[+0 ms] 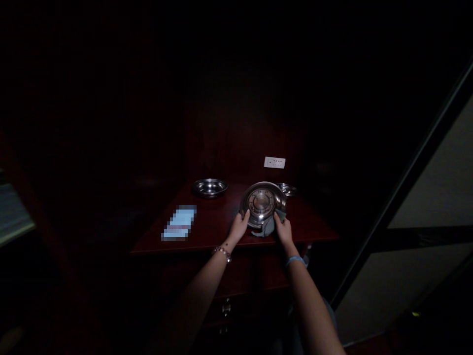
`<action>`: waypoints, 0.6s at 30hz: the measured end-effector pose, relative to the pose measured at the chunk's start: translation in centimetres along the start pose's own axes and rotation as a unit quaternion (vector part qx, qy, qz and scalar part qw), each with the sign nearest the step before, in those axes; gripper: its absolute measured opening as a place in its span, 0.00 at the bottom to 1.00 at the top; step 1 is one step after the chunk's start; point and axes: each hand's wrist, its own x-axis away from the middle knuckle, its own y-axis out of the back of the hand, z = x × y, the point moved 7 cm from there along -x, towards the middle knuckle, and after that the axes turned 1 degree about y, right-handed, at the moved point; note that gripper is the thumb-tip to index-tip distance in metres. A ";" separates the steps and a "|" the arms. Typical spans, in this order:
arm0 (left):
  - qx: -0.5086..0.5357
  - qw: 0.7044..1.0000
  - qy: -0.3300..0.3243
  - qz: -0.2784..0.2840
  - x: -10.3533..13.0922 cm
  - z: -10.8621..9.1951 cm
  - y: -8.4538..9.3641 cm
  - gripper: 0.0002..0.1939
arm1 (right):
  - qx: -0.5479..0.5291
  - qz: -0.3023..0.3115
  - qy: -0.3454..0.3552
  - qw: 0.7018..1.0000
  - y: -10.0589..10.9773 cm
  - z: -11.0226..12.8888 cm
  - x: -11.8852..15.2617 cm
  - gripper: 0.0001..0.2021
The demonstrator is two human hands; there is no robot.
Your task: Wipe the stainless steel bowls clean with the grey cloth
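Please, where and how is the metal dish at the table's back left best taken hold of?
Probably by the left rim of the dish, coming from the front left, thumb inside and fingers outside. It rests upright, open side up, its wide rim exposed, and that edge faces away from the held plate.

On the desk (306,222), 1 bowl (210,188) lies back left — 1 dish (288,189) back right, partly behind the plate (262,200).

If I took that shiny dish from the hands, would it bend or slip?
The dish would probably feel stiff, since its rim looks round between the left hand and right hand. It could be slippery, because its surface looks smooth and shiny. It likely won't shatter, since it looks like metal.
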 end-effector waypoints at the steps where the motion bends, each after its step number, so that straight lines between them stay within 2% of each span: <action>1: -0.012 1.000 0.003 -0.004 0.0 0.1 0.1 0.20 | 0.003 -0.001 -0.002 1.000 0.0 0.0 0.0 0.26; 7: -0.028 0.999 0.004 -0.022 -0.2 0.3 0.5 0.17 | 0.013 -0.014 -0.002 1.000 0.2 0.0 0.0 0.27; 13: -0.007 0.999 -0.020 0.034 -0.2 0.1 -0.8 0.18 | 0.012 -0.018 -0.012 1.000 0.4 -0.3 -0.1 0.26; 18: -0.036 0.998 -0.007 0.051 0.3 0.2 -1.1 0.17 | 0.017 -0.022 -0.018 0.999 0.7 -0.6 -0.2 0.27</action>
